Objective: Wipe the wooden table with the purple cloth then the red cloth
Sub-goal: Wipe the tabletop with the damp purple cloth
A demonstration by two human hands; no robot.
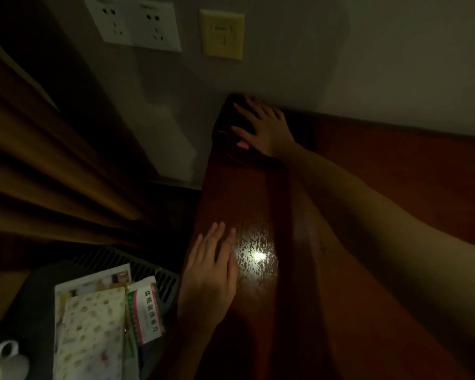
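The wooden table (239,193) is a narrow dark red-brown top running away from me toward the wall. A dark cloth (226,120) lies at its far end; in this dim light I cannot tell its colour, only a small pink tag at its near edge. My right hand (263,127) presses flat on that cloth with fingers spread. My left hand (211,270) rests flat on the table's near left edge, fingers straight, beside a bright reflected light spot. No second cloth is visible.
A brown curtain (39,160) hangs at the left. Below the table's left side stands a dark surface with boxes and packets (93,325) and a white cup (6,360). Wall sockets (137,23) and a yellowish switch plate (222,34) sit on the wall behind.
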